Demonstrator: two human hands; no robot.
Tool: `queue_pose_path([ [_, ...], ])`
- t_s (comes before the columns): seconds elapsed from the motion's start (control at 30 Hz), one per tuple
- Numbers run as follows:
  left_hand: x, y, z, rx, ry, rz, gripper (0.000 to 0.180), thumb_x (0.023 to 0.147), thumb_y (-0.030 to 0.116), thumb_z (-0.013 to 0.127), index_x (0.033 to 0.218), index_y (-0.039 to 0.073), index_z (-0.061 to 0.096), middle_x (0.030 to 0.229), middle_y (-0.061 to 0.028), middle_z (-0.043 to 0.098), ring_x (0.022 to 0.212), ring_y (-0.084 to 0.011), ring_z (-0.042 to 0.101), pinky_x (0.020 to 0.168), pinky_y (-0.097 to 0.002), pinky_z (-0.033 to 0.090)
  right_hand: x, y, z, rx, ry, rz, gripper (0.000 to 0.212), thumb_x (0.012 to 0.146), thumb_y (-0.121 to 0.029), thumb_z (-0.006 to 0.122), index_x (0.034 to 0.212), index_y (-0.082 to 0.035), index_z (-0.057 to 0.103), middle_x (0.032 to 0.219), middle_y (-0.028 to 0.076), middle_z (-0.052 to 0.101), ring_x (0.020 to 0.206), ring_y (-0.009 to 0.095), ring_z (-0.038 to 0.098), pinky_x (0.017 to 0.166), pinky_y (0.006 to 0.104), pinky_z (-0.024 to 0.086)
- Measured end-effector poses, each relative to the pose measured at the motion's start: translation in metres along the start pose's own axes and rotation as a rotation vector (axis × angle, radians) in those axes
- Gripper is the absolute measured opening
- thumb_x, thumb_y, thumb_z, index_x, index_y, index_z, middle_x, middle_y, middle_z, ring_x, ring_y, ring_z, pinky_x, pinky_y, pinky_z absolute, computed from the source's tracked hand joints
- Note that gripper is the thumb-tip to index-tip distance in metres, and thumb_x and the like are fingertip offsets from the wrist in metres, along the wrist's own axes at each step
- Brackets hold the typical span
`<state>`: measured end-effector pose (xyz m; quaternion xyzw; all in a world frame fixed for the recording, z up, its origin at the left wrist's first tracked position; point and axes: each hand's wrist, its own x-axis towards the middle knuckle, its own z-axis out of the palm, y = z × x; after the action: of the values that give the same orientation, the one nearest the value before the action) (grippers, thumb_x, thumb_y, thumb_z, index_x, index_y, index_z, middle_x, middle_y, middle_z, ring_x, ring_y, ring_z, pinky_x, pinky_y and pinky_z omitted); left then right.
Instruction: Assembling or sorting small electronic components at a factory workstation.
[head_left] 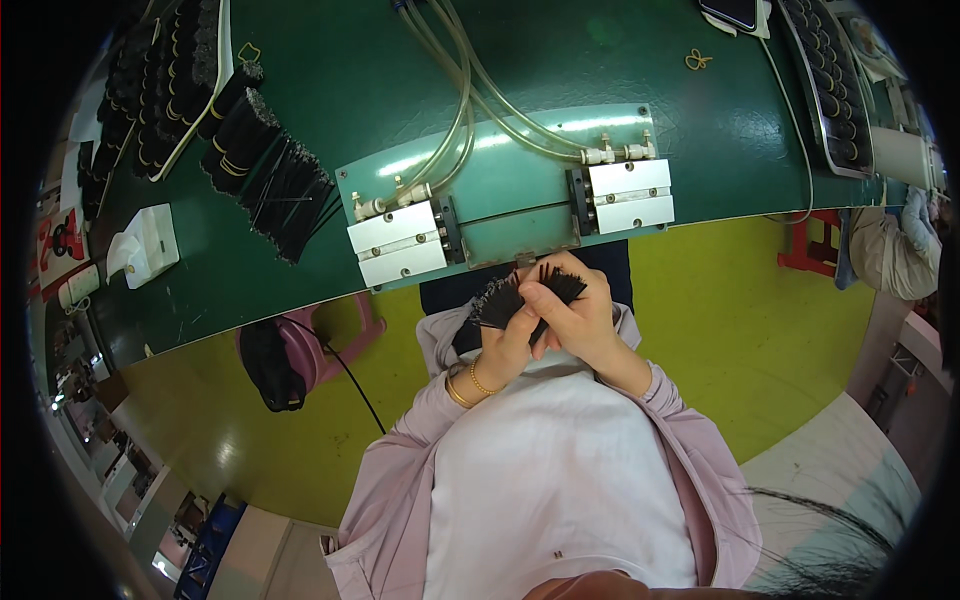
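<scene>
Nearest to us, both our hands meet just in front of the chest, close under the near edge of the green fixture plate point(520, 190), and we take that plate as our landmark. Our left hand point(503, 345), with thin gold bracelets point(470, 385) on its wrist, has its grip closed around a bundle of thin black wires point(498, 300), whose ends fan out above the fingers. Our right hand point(580, 320) is clenched on the same bundle from the other side, touching the left hand, with more black tips showing above it. The bundle sits just below the plate's near edge, off the tabletop point(330, 90), over our lap. On the plate, two white pneumatic blocks point(400, 240) stand at its left and right ends with a dark slot between them, and clear air tubes point(455, 90) run from their fittings away across the tabletop. Left of the plate lie loose heaps of black wire bundles point(270, 170), some tied with yellow bands, and further left a white box point(150, 245). Beyond those, at the far left, a tray of packed black bundles point(165, 70) stands. Far right of the plate, a second long tray point(825, 80) holds dark pieces, and a yellow rubber band point(697, 61) lies near it.
</scene>
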<state>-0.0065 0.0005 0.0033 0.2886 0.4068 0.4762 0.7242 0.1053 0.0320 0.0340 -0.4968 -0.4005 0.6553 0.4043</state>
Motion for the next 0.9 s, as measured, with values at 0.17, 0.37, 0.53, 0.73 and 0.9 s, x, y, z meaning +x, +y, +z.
queue_pose_path([
  [0.17, 0.001, -0.002, -0.002, -0.008, -0.06, -0.01, 0.018, 0.089, 0.016, 0.042, 0.099, 0.001, 0.046, 0.068, -0.001, 0.052, 0.044, -0.0028, 0.044, 0.038, -0.0155, 0.033, 0.0, -0.006, -0.001, 0.02, -0.014, 0.098, 0.019, 0.086, -0.013, 0.054, 0.08, 0.005, 0.057, 0.064, 0.007, 0.059, 0.04, 0.01, 0.055, 0.031, 0.02, 0.04],
  [0.37, -0.001, -0.006, -0.002, -0.022, -0.026, 0.007, 0.018, 0.088, 0.014, 0.042, 0.101, 0.001, 0.046, 0.07, 0.0001, 0.051, 0.046, -0.0025, 0.043, 0.04, -0.0151, 0.033, 0.0, -0.004, 0.003, 0.022, 0.034, 0.058, 0.018, 0.086, -0.012, 0.053, 0.08, 0.005, 0.057, 0.066, 0.007, 0.06, 0.043, 0.009, 0.054, 0.032, 0.0198, 0.041],
  [0.53, 0.0, -0.005, -0.002, -0.02, -0.009, -0.016, 0.018, 0.087, 0.012, 0.043, 0.101, 0.002, 0.046, 0.072, 0.0011, 0.05, 0.049, -0.0021, 0.044, 0.043, -0.0152, 0.035, 0.0, 0.0, 0.005, -0.003, 0.069, -0.011, 0.018, 0.086, -0.012, 0.053, 0.081, 0.005, 0.057, 0.067, 0.007, 0.061, 0.047, 0.007, 0.055, 0.033, 0.0198, 0.042],
  [0.73, 0.0, -0.005, -0.002, 0.0, 0.02, -0.024, 0.016, 0.087, 0.011, 0.043, 0.099, 0.002, 0.048, 0.073, 0.0016, 0.05, 0.051, -0.0021, 0.044, 0.044, -0.0154, 0.036, 0.0, 0.005, 0.004, -0.035, 0.079, -0.027, 0.018, 0.086, -0.012, 0.053, 0.081, 0.004, 0.057, 0.068, 0.007, 0.061, 0.049, 0.007, 0.055, 0.035, 0.0197, 0.042],
  [0.9, 0.0, -0.004, 0.0, -0.034, 0.029, -0.03, 0.013, 0.087, 0.011, 0.044, 0.095, 0.002, 0.049, 0.071, 0.0014, 0.05, 0.049, -0.0022, 0.043, 0.041, -0.0156, 0.034, 0.0, 0.008, 0.005, -0.039, 0.098, -0.066, 0.017, 0.085, -0.012, 0.054, 0.08, 0.004, 0.057, 0.067, 0.006, 0.061, 0.048, 0.007, 0.055, 0.035, 0.0196, 0.042],
])
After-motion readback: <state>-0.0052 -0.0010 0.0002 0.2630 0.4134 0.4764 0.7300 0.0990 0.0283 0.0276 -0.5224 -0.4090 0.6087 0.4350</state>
